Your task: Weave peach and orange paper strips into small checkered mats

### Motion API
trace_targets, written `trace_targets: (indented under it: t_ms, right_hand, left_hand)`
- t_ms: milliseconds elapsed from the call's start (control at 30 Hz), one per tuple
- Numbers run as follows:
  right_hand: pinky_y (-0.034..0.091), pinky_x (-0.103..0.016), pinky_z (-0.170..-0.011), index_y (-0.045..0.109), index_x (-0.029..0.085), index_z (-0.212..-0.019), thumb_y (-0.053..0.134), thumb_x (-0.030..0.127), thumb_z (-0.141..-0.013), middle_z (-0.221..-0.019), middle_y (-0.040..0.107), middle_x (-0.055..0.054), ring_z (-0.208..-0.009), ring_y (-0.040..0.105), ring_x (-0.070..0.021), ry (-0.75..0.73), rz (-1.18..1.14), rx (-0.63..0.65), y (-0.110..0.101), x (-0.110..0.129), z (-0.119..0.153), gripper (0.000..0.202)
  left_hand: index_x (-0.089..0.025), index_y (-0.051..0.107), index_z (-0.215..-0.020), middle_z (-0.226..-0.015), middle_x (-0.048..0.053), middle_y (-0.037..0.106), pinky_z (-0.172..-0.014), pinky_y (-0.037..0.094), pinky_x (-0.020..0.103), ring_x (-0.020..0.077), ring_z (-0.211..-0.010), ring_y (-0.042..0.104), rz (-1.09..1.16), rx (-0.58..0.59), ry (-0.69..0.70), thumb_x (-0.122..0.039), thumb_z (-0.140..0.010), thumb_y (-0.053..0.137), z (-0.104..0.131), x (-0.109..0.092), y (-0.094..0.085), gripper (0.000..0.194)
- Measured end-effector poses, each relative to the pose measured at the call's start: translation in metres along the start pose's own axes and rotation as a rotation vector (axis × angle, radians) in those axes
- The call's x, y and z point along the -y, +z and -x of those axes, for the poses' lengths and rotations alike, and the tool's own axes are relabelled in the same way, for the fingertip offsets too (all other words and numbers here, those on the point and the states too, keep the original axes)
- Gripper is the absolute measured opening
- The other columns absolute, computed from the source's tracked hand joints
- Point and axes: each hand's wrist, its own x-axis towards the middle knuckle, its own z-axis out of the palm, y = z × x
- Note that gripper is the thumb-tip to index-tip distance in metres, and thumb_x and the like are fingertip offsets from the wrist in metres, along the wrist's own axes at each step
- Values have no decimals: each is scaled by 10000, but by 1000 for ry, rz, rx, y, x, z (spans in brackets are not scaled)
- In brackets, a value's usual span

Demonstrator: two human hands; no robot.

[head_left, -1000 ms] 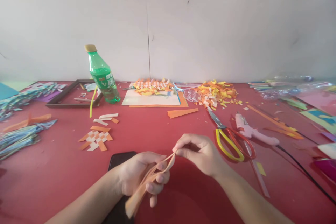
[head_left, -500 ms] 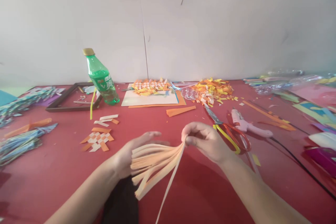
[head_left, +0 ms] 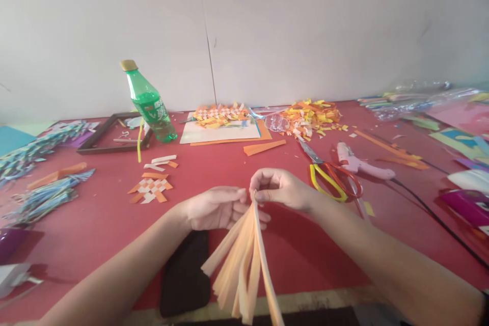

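Swung down since the earlier frame: the pale orange strips [head_left: 246,260], which fanned leftward and now hang below my fingers. Surveyed left to right, the red table [head_left: 309,254] bears a bundle of blue-green strips [head_left: 49,198], then a dark frame [head_left: 110,150] with a green bottle [head_left: 153,114] at its right end. Nearer me, a woven orange-and-white patch [head_left: 152,187] lies flat, and a black flat object [head_left: 186,275] rests partly beneath my left forearm. My left hand [head_left: 217,209] is open, palm partly upward and fingers loosely bent, some passing behind the strips; contact cannot be determined. The strips hang between my hands, spread at their lower ends. My right hand [head_left: 282,188] is closed in a pinch, thumb and fingertips upon their gathered upper end. Right of it lie scissors [head_left: 332,178] with yellow and red handles, then a pink glue gun [head_left: 361,163], its black cord trailing rightward.
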Motion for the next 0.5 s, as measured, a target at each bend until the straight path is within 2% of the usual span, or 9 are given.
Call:
trace_targets:
  t_ms: [67, 167, 333, 500]
  right_hand:
    - [497, -248, -682, 628, 158, -823, 850, 410, -727, -755, 676, 8, -687, 624, -100, 1, 15, -54, 0, -11, -1, 349]
    - [501, -249, -698, 635, 163, -830, 842, 395, -741, -780, 675, 5, -726, 631, -108, 14, 38, -96, 0, -21, 0, 324]
    - [532, -265, -671, 629, 179, -863, 814, 401, -769, -765, 667, 15, -654, 627, -102, -7, 33, -104, 2, -21, 4, 304]
    - [561, -282, -729, 637, 194, -902, 791, 371, -794, -840, 692, -8, -750, 669, -123, -112, 84, -175, 8, -21, 5, 258]
  left_hand:
    - [-149, 603, -943, -1018, 155, 770, -909, 513, 402, 255, -958, 741, 10, -187, 92, -395, -842, 749, -9, 10, 5, 303]
    - [-153, 572, -887, -939, 132, 765, -779, 557, 353, 233, -855, 747, 29, -322, 104, -351, -817, 784, -15, 19, 14, 299]
    - [-121, 623, -826, -881, 114, 758, -837, 554, 302, 189, -839, 738, 57, -406, 157, -311, -803, 798, -11, 19, 20, 260]
    - [-122, 641, -799, -782, 57, 743, -819, 546, 280, 167, -777, 733, 30, -481, 240, -281, -696, 889, -10, 17, 21, 311]
